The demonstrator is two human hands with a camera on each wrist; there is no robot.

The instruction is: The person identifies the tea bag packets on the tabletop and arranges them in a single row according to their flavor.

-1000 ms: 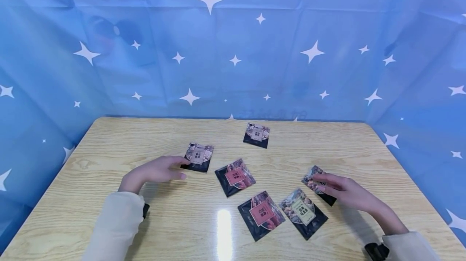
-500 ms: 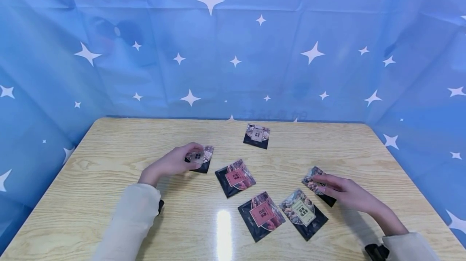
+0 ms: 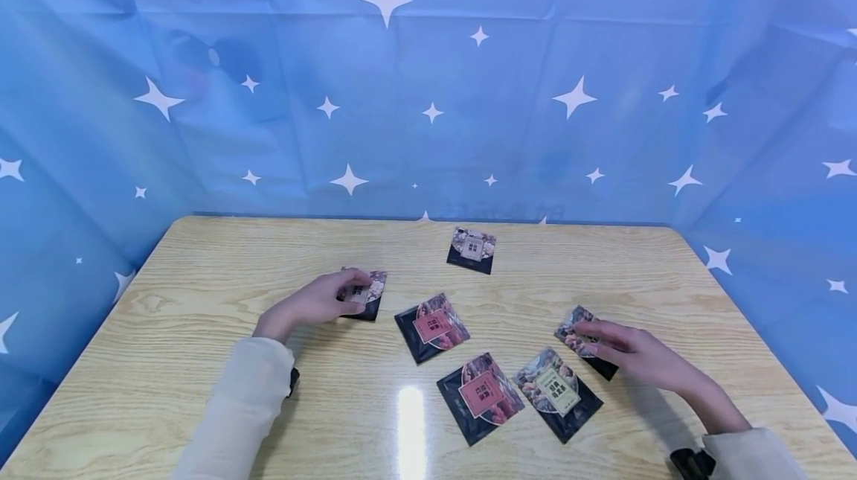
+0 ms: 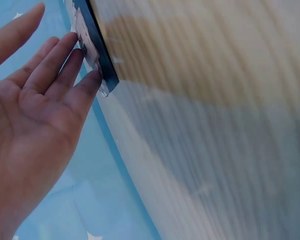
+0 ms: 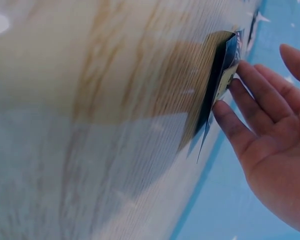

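Note:
My left hand (image 3: 316,298) touches a black flat sachet (image 3: 375,297) with a mauve label and floral print; its fingertips lie on the top face, partly covering the label. In the left wrist view those fingers (image 4: 52,75) are nearly straight, with the thumb held away. Over at the right, my right hand (image 3: 639,353) rests its fingertips on another floral sachet (image 3: 602,365), hiding most of its label. The right wrist view shows slightly bent fingers (image 5: 240,130) against this sachet's printed face, which has a pale yellow label.
Two sachets with red labels (image 3: 432,325) lie mid-table, the nearer one (image 3: 480,397) beside a sachet with a pale green label (image 3: 559,394). A mauve-labelled sachet (image 3: 472,249) lies near the back edge of the wooden table (image 3: 221,272). A blue starry curtain (image 3: 428,78) hangs behind.
My left hand has moved right and farther onto the mauve-labelled sachet, which has then shifted slightly left and nearer. My right hand and the other sachets have stayed in place.

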